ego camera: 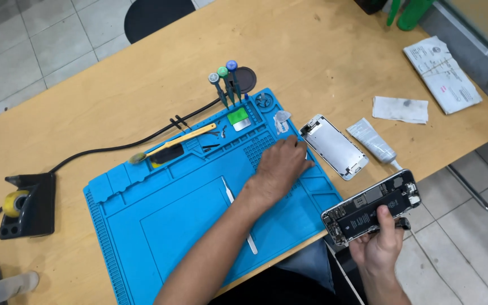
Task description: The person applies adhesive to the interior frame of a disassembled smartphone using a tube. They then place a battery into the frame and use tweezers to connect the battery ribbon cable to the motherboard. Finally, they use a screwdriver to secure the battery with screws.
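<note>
Your right hand (380, 244), lower right of the frame, grips the opened dark phone body with its black battery (373, 208) by the near edge, held off the table so its inside faces you. Your left hand (280, 165) rests fingers-down on the blue silicone work mat (142, 226), fingertips curled at the small-parts trays; whether they pinch anything I cannot tell. The detached white phone screen (334, 147) lies just beside.

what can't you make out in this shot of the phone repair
Head view:
- Left hand on the blue silicone work mat: its fingertips and anything under them are hidden by the hand's own back.
- Opened black smartphone body: the right hand covers its lower edge; the inner parts are too small to tell.
- White bottle, bottom left: cut by the frame edge.
</note>
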